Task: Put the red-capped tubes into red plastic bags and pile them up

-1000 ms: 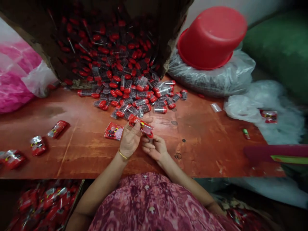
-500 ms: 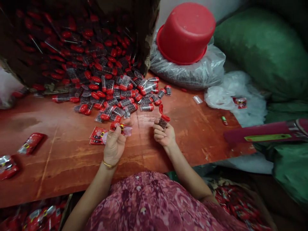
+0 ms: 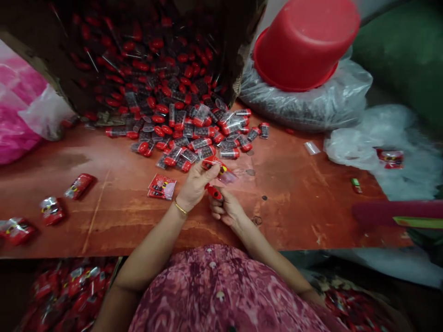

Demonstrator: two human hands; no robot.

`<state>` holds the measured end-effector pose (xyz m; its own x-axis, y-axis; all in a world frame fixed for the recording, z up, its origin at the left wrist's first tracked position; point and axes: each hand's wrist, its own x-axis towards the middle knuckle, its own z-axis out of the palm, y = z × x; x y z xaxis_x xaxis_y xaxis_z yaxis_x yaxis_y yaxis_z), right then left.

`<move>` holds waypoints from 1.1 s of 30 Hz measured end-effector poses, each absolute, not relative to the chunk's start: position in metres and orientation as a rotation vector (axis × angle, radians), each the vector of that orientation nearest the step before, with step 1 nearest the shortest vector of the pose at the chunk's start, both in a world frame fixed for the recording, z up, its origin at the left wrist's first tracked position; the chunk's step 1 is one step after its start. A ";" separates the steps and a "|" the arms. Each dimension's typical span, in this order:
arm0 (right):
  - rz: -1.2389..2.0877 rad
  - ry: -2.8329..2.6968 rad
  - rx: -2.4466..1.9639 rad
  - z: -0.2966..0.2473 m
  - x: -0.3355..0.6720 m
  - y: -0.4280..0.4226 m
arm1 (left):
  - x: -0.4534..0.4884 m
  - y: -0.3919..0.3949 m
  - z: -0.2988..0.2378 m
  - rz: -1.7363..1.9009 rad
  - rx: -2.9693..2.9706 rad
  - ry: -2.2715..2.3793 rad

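Note:
My left hand (image 3: 195, 185) pinches a red printed plastic packet (image 3: 225, 173), whose clear end points right. Just below it, my right hand (image 3: 228, 208) is closed around a small container with a red flip cap (image 3: 215, 192); its body is mostly hidden by the fingers. The cap lies close under the left fingers, and I cannot tell whether they touch. Flat red printed packets (image 3: 162, 186) lie on the table left of my left hand. Beyond both hands spreads a heap of small clear containers (image 3: 202, 131) with red caps and dark pellets inside.
The heap spills from a cardboard box (image 3: 242, 55) onto the red table (image 3: 294, 198). Filled red packets (image 3: 79, 185) lie at left. A red tub (image 3: 304, 46) sits upside down on a clear bag (image 3: 311, 108). Packets fill a box (image 3: 72, 290) below the table.
My hands have come together, the left packet now just above the red cap of the container in my right hand. The view has shifted left, showing more filled packets and a pink bag.

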<state>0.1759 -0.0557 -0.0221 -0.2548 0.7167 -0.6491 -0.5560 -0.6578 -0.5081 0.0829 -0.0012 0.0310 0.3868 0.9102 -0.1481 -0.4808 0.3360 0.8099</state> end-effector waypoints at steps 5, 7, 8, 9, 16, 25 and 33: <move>1.717 -0.338 -1.294 -0.026 0.167 -0.055 | 0.081 -0.001 0.031 0.714 0.862 0.742; 1.633 -0.387 -1.305 -0.028 0.166 -0.055 | 0.088 -0.004 0.028 0.863 0.893 0.866; 1.597 -0.407 -1.303 -0.029 0.165 -0.055 | 0.092 -0.006 0.026 0.938 0.926 0.932; 1.563 -0.421 -1.298 -0.030 0.164 -0.056 | 0.096 -0.008 0.023 0.993 0.973 0.991; 1.367 -0.488 -1.283 -0.039 0.156 -0.068 | 0.100 -0.025 0.009 1.076 1.279 1.189; 1.292 -0.731 -1.388 -0.030 0.181 -0.052 | 0.109 -0.035 -0.021 1.217 0.810 1.106; 1.555 -0.503 -1.107 -0.035 0.182 -0.053 | 0.089 -0.005 0.008 1.341 0.320 0.910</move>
<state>0.1822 -0.0526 -0.0355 0.0459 0.9236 -0.3807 -0.5254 -0.3018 -0.7955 0.0890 -0.0047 0.0085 -0.0401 0.9245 -0.3791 -0.6935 0.2474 0.6766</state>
